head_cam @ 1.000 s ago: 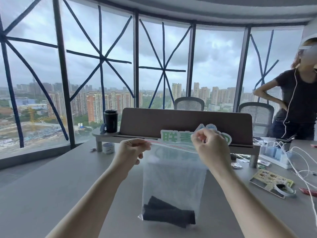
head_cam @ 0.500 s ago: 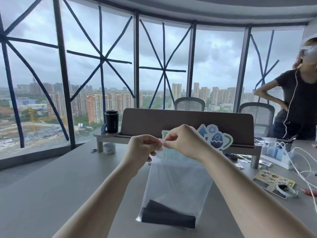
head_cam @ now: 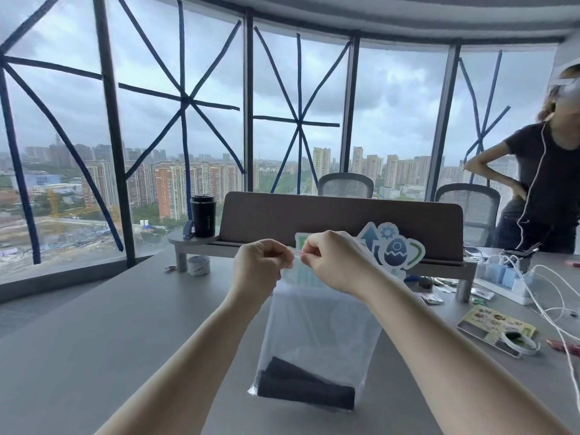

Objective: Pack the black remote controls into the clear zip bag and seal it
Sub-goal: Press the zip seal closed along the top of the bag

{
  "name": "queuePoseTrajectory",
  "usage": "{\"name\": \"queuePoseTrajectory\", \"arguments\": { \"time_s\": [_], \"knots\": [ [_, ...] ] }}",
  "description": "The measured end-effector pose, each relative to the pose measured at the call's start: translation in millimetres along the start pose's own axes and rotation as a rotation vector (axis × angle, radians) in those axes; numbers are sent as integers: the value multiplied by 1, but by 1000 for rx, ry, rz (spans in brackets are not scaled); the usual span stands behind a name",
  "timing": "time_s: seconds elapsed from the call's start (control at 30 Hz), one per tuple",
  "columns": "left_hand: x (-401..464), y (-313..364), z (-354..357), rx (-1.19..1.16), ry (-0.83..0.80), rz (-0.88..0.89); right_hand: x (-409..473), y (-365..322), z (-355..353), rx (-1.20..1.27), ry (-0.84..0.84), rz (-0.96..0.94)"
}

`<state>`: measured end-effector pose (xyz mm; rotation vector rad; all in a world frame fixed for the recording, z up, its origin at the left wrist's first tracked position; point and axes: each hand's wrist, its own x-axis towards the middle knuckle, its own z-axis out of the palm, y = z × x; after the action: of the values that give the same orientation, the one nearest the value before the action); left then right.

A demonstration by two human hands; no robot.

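While both hands' fingers pinch its top, zip bag hangs (remotes inside).

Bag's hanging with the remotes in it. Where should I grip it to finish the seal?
Pinch the red zip strip along the top edge of the clear zip bag, from above, as the left hand and right hand do. The black remote controls weigh its bottom, so the top stays taut.

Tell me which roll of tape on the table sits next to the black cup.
The white tape roll left of the hands, below the black cup; the other roll lies far right.
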<state>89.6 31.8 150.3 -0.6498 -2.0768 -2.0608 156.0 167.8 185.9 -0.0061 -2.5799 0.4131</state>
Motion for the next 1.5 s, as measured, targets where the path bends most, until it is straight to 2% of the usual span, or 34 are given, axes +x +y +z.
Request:
{"name": "queuePoseTrajectory", "arguments": {
  "time_s": [0.3,0.53,0.93,1.13,1.33,1.5],
  "knots": [
    [19,-13,-25,-108,231,-5,-22,33,-10,-182,-3,7],
    [21,-16,-45,-127,295,16,-30,30,-18,-262,-48,-43],
    [25,-13,-78,-216,332,18,-24,5,-23,-310,63,-89],
    [45,-40,-108,-147,322,-55,18,1,19,-236,105,-95],
    [121,-71,-151,-226,324,-164,124,-11,95,94,126,59],
    [167,-95,-199,-264,348,-135,163,-43,129,202,232,-45]
  ]
}}
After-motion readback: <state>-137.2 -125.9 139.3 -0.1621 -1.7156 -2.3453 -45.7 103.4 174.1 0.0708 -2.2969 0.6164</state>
